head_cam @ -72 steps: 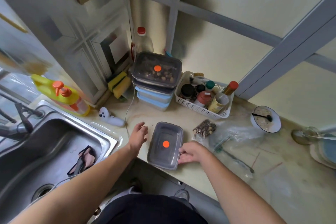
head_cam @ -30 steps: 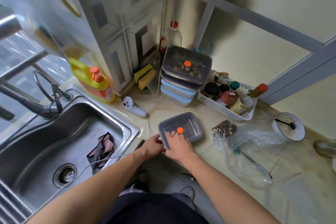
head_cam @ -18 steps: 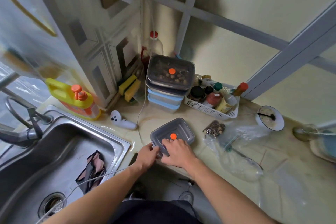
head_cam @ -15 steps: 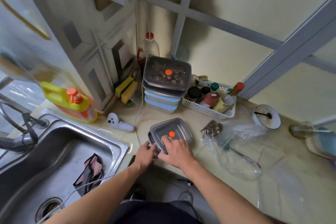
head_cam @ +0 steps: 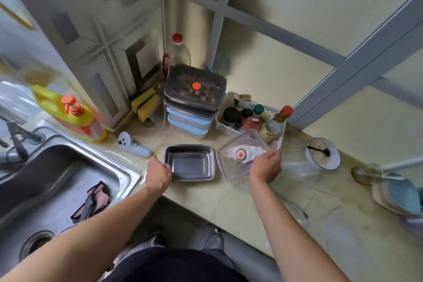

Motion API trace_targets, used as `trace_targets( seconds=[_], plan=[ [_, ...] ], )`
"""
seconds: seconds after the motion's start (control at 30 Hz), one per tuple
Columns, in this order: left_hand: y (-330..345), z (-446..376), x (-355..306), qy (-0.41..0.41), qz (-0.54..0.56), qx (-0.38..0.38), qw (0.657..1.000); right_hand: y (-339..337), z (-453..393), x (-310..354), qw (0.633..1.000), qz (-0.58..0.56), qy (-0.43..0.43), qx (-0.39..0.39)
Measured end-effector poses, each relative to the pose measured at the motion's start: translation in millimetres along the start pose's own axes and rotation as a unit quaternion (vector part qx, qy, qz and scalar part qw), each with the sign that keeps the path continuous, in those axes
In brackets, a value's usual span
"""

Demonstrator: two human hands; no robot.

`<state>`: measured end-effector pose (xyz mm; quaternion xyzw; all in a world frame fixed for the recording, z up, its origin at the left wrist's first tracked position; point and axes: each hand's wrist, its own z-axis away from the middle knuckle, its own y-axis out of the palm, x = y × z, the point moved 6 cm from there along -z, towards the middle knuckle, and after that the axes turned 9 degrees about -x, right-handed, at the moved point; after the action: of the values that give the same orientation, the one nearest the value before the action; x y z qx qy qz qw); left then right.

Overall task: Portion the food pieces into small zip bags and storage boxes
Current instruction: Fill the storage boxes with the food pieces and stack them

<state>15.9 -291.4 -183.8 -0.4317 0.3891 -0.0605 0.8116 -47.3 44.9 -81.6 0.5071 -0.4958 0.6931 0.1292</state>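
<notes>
The shallow rectangular steel storage box point(head_cam: 189, 162) in front of me sat open and bare on the pale stone counter point(head_cam: 229, 204), so no portion had gone into it yet. Its clear plastic lid with the red centre valve point(head_cam: 240, 155) was off and up in my right hand point(head_cam: 265, 166), tilted just beside the box on its right. At the back, a stack of lidded boxes point(head_cam: 191, 107) stood against the wall; the dark-lidded top one point(head_cam: 194, 87) showed brown food pieces through its cover, which I took as one portion already packed. The blue-rimmed ones under it I could not see into. Clear plastic bags point(head_cam: 295, 165) lay crumpled further right, blurred, and I could not tell whether any held food. By my reckoning the filling of this box and the bagging were both left to do.

My left hand point(head_cam: 159, 173) reached forward with the arm nearly straight, fingers curled over the box's left rim, steadying it against the counter. My right forearm angled in from the lower right, wrist bent, fingers and thumb pinching the lid's near edge so it hung slanted above the counter, close to the white wire-pattern basket of jars and bottles point(head_cam: 249, 119).
</notes>
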Motion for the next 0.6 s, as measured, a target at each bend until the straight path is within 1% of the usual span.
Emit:
trace_targets(
  seconds=[0.07, 0.13, 0.2, 0.3, 0.37, 0.43, 0.5, 0.53, 0.57, 0.6],
  plan=[
    [0.4, 8.0, -2.3, 0.009, -0.019, -0.044, 0.999, -10.2, -30.2, -34.4, 0.997, 0.033, 0.069, -0.004],
    [2.2, 19.8, -9.1, 0.031, -0.040, -0.093, 0.994, -21.2, -53.4, -65.4, 0.992, 0.092, 0.089, 0.019],
    [7.8, 34.8, -21.3, 0.077, -0.085, -0.124, 0.986, -31.8, -70.2, -88.9, 0.985, 0.147, 0.078, 0.048],
    [27.8, 58.6, -37.3, 0.158, -0.119, -0.114, 0.974, -37.7, -88.3, -108.4, 0.975, 0.209, 0.042, 0.071],
    [43.1, 71.2, -42.3, 0.189, -0.134, -0.096, 0.968, -32.5, -95.8, -107.3, 0.966, 0.245, -0.023, 0.075],
    [54.7, 81.0, -44.5, 0.207, -0.146, -0.089, 0.963, -19.0, -96.4, -96.4, 0.953, 0.249, -0.145, 0.089],
    [62.4, 87.9, -45.4, 0.209, -0.154, -0.088, 0.962, 0.7, -87.6, -79.7, 0.925, 0.228, -0.276, 0.128],
    [64.6, 90.7, -46.4, 0.209, -0.158, -0.087, 0.961, 11.7, -81.9, -72.1, 0.905, 0.224, -0.326, 0.156],
    [66.7, 92.6, -47.3, 0.211, -0.162, -0.088, 0.960, 23.2, -77.0, -67.2, 0.886, 0.227, -0.360, 0.186],
    [67.6, 94.1, -48.2, 0.211, -0.166, -0.088, 0.959, 34.3, -73.7, -63.9, 0.871, 0.236, -0.372, 0.218]
  ],
)
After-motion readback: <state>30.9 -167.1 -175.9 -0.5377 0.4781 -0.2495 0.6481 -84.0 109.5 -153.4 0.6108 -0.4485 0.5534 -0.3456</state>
